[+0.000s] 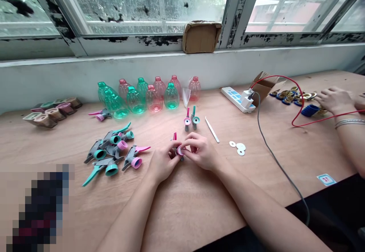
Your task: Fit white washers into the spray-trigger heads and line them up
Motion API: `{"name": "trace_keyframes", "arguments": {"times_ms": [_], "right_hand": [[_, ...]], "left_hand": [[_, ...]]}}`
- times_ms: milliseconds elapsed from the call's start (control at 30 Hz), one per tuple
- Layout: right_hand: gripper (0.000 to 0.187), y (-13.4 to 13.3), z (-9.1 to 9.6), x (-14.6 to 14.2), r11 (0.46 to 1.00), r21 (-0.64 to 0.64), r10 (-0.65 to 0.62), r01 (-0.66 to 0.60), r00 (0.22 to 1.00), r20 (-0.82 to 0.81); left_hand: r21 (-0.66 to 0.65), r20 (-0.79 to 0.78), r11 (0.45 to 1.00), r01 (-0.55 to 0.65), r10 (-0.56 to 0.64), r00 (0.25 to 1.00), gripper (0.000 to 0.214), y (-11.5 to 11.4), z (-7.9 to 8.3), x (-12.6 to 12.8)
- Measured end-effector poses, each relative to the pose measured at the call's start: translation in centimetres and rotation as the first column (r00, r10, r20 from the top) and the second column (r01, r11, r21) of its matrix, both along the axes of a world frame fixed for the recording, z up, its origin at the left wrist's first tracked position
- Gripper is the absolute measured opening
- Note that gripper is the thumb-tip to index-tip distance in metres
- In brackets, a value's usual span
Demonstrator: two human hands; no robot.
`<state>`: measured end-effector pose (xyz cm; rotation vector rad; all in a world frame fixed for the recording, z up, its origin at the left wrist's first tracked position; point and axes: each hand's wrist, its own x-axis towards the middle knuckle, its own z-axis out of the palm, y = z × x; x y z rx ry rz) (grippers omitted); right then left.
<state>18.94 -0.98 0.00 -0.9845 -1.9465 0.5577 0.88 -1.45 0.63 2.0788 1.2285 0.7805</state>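
One pink spray head (178, 149), dial centre, grasped by left hand (164, 161); right hand (201, 151) at its collar (179, 152), grip unclear. Loose spray heads (115, 140) at nine o'clock, white discs (241, 146) three, tweezers (212, 129) two, bottles (136, 101) eleven.

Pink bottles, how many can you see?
5. The leftmost pink bottle stands among green bottles; the front pink bottle is central, the back pink bottle just behind; a fourth pink bottle is behind the rightmost green bottle; the rightmost pink bottle ends the group. More may be hidden.
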Motion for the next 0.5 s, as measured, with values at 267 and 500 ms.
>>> {"name": "trace_keyframes", "arguments": {"times_ms": [267,500], "right_hand": [[0.012,0.10,0.04,0.29,0.997,0.075,0.004,-0.011,0.995,0.095],[0.013,0.22,0.26,0.48,0.999,0.034,0.018,-0.019,0.999,0.037]], "left_hand": [[0.012,0.015,1.000,-0.018,0.017,1.000,0.025,-0.21,0.24,0.09],[-0.010,0.030,1.000,-0.016,0.016,0.999,0.024,0.05,-0.09,0.05]]}}
